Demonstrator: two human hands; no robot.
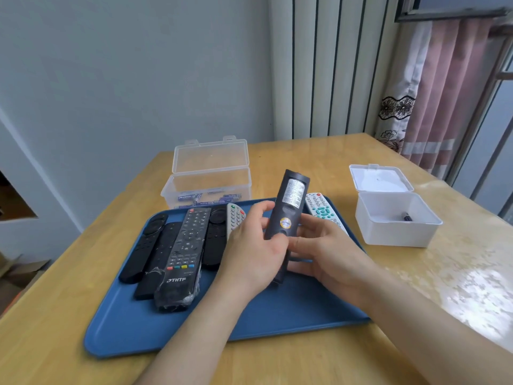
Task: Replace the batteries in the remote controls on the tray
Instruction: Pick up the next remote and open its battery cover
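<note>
- Remote (288, 207): dark, back side up and showing a label, held tilted above the blue tray (277, 323).
- Left hand (255, 251): fingers curled round its lower half, thumb on the back.
- Right hand (324, 245): grips it from the right.
- Other remotes (184, 254) lie on the tray.
- An open clear box (206, 187) holds batteries behind the tray.

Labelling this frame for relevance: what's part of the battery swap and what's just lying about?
Job: held remote, back showing, gripped by left hand and right hand; blue tray; THTF remote and other remotes on it; clear box of batteries; white box holding what looks like one battery.

Just there: table; pink curtain; window frame.
</note>
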